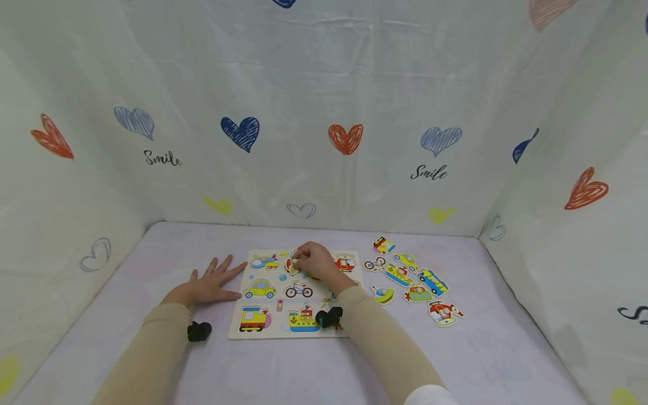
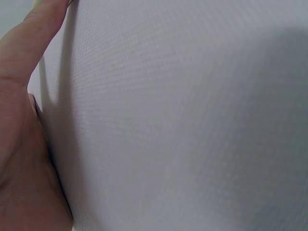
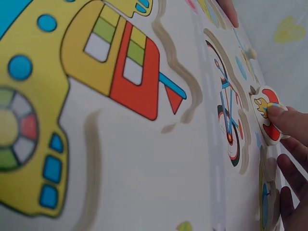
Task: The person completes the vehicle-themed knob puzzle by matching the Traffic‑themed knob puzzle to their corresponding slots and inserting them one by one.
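Observation:
A wooden puzzle board [image 1: 278, 333] with printed vehicles lies on the table. Near the middle of its top row, my right hand [image 1: 318, 263] pinches a red, white and yellow puzzle piece [image 3: 272, 130] between thumb and fingers. In the right wrist view the piece stands tilted at the board's surface; whether it sits in a recess is unclear. My left hand [image 1: 210, 284] rests on the table with fingers spread, its fingertips at the board's left edge. Printed pictures of a car [image 1: 260, 289], bicycle [image 1: 298, 289] and train [image 1: 255, 319] show on the board.
Right of the board lie several loose pieces, among them a bus [image 1: 432, 282], a ship [image 1: 399, 275], a bicycle piece [image 1: 375, 264] and a helicopter [image 1: 445, 314]. Heart-printed white curtains [image 1: 304, 180] enclose the table's back and sides. Black wrist cameras [image 1: 199, 331] sit on both wrists.

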`<action>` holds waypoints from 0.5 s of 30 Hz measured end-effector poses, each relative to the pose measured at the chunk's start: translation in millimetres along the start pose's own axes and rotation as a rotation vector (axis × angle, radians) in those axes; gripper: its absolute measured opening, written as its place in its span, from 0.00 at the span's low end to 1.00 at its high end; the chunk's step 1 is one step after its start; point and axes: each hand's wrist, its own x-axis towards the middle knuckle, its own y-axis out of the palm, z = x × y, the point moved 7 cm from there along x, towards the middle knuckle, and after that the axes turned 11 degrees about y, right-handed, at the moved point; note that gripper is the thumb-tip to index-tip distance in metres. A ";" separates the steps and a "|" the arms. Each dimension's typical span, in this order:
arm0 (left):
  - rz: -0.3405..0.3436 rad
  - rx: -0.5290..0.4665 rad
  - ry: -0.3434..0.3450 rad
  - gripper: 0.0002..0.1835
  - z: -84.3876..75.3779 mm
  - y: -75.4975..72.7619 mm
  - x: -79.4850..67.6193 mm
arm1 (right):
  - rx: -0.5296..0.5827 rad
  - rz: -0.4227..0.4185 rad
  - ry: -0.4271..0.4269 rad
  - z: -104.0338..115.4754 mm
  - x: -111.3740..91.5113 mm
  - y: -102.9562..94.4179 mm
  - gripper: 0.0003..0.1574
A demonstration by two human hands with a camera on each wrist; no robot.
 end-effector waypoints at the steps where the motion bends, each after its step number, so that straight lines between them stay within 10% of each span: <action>1: 0.000 0.005 0.000 0.52 0.1 0.1 0.5 | -0.003 -0.003 0.000 0.1 -0.4 -0.3 0.03; 15: 0.005 0.009 -0.003 0.53 0.4 -0.3 0.9 | -0.049 -0.010 -0.004 2.5 -4.3 1.0 0.03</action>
